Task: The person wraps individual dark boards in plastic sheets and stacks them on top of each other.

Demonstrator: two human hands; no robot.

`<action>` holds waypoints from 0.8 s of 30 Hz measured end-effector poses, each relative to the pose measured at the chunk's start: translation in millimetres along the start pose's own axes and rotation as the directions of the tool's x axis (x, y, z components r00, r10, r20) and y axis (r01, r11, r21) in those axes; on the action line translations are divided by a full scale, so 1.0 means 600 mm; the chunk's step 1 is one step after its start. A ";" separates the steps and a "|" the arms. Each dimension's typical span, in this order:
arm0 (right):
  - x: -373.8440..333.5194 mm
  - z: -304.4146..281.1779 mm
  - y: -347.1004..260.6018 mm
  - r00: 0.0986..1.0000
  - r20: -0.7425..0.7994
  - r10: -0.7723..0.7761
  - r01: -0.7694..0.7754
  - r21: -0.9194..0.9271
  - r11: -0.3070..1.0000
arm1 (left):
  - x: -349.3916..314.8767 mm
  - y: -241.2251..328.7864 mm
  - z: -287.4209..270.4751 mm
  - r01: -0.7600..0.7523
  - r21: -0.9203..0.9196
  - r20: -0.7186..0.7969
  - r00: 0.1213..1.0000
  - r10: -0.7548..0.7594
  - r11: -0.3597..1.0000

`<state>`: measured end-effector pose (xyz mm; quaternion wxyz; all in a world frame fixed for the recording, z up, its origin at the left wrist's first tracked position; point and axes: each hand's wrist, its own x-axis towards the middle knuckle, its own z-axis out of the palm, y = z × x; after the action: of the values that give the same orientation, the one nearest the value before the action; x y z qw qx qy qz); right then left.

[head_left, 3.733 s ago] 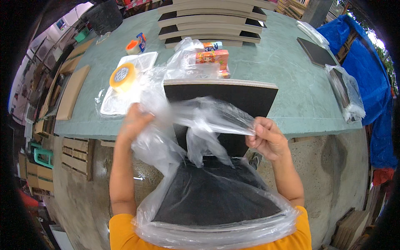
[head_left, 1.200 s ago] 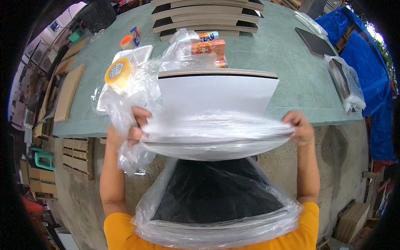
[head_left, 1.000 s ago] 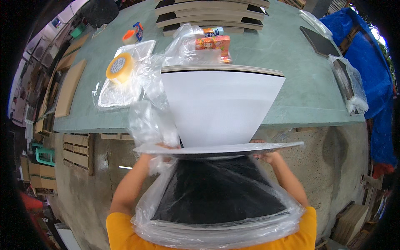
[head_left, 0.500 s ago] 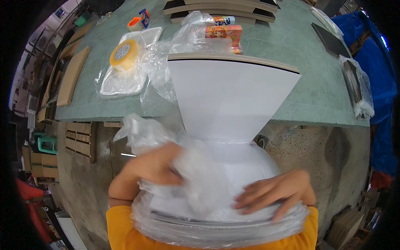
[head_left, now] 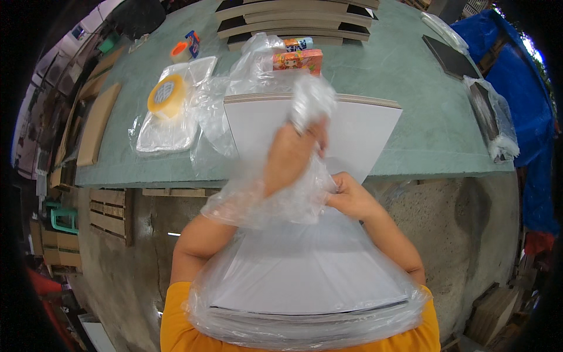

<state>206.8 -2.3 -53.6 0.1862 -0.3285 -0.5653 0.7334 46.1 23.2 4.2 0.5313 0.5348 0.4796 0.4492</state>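
Note:
A stack of flat white boards [head_left: 252, 120] spans from my body to the table, its bare far end resting on the table edge. Clear plastic film [head_left: 316, 334] wraps the near end, against my orange shirt. Over the middle of the stack, my left hand [head_left: 290, 155] is raised, slightly blurred, fingers closed around a bunched end of loose clear plastic [head_left: 314, 97]. More of this film hangs down around the left wrist. My right hand [head_left: 349, 196] is lower and to the right, fingers closed on the gathered film above the boards; its fingertips are partly hidden.
On the green table [head_left: 399, 141] lie a yellowish tape roll [head_left: 176, 107] on folded plastic bags [head_left: 167, 139], an orange tape roll [head_left: 179, 53] and a red-orange box [head_left: 298, 60]. Grey boards [head_left: 287, 26] are stacked at the back. A plastic-wrapped pack [head_left: 495, 120] sits at right.
Both hands have moved up and away from the wrapped near end. My left hand has lifted the bunched plastic toward the far end, and my right hand has closed on the film.

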 end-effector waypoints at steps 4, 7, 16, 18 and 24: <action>-0.040 -0.029 -0.035 0.996 0.086 -0.013 0.027 -0.170 0.985 | -0.005 0.033 -0.051 -0.036 -0.021 -0.006 0.999 0.036 0.999; -0.043 -0.025 -0.045 0.978 0.047 -0.206 0.211 -0.161 0.964 | -0.021 0.020 -0.029 -0.180 0.193 0.041 0.984 0.176 0.964; -0.070 -0.069 -0.072 0.922 -0.322 -0.215 0.245 0.054 0.968 | -0.023 0.017 -0.092 0.003 0.192 0.322 0.945 -0.066 0.981; -0.081 -0.067 -0.075 0.947 -0.263 -0.186 0.185 -0.031 0.982 | -0.025 0.019 -0.092 0.034 0.207 0.285 0.954 -0.094 0.978; -0.079 -0.071 -0.056 0.921 -0.306 -0.242 0.162 -0.265 0.951 | -0.027 0.017 -0.079 -0.190 0.273 0.139 0.978 0.156 0.943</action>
<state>266.7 6.9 -15.0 0.3143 -0.4075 -0.6391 0.5716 -2.8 13.9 16.4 0.4341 0.6707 0.4588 0.3889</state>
